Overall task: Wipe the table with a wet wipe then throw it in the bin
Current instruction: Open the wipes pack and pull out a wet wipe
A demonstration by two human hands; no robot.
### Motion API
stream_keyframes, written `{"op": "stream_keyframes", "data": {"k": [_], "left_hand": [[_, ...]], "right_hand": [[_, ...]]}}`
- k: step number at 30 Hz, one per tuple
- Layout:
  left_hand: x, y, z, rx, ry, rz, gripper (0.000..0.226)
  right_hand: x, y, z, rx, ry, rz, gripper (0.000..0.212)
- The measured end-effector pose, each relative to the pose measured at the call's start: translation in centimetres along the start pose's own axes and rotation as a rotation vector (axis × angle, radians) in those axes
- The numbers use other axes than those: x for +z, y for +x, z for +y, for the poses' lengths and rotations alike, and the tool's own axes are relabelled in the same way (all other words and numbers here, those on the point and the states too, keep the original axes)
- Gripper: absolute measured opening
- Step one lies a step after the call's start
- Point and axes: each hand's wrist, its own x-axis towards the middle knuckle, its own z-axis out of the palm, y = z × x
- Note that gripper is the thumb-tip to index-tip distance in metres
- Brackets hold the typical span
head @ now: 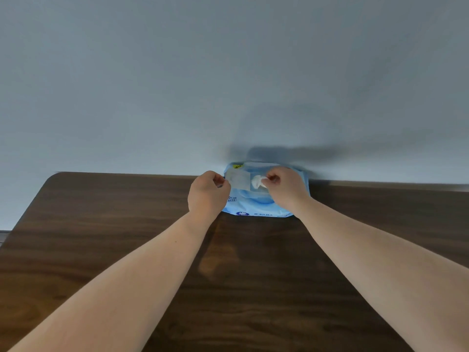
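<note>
At the table's point(127, 250) far edge lies the blue wipe pack point(256, 204), its flap point(237, 180) pinched back by the left hand point(206, 193) while the right hand point(285, 185) grips the wet wipe point(256, 182) poking out.

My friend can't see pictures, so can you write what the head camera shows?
Two bare hands work at a blue wet wipe pack by the wall on a dark wooden table. The left hand holds the clear flap open, and the right hand pinches a white wipe.
</note>
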Motion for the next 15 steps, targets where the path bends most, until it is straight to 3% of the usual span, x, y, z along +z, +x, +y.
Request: {"op": "stream_keyframes", "data": {"k": [5, 7, 9, 15], "left_hand": [[-0.5, -0.2, 0.4, -0.002, 0.061, -0.062, 0.008], [-1.6, -0.8, 1.2, 0.063, -0.014, -0.053, 0.003], [-3.1, -1.6, 2.6, 0.133, -0.127, -0.072, 0.010], [-4.5, -2.7, 4.7, -0.178, -0.598, -0.514, 0.023]], "right_hand": [[-1.3, -1.6, -2.2, 0.137, 0.417, 0.104, 0.005], [-2.9, -2.3, -3.5, 0.169, 0.581, 0.192, 0.012], [-4.7, -3.0, -4.8, 0.163, 0.668, 0.179, 0.014], [-5.1, -3.8, -5.3, 0.149, 0.616, -0.041, 0.013]]}}
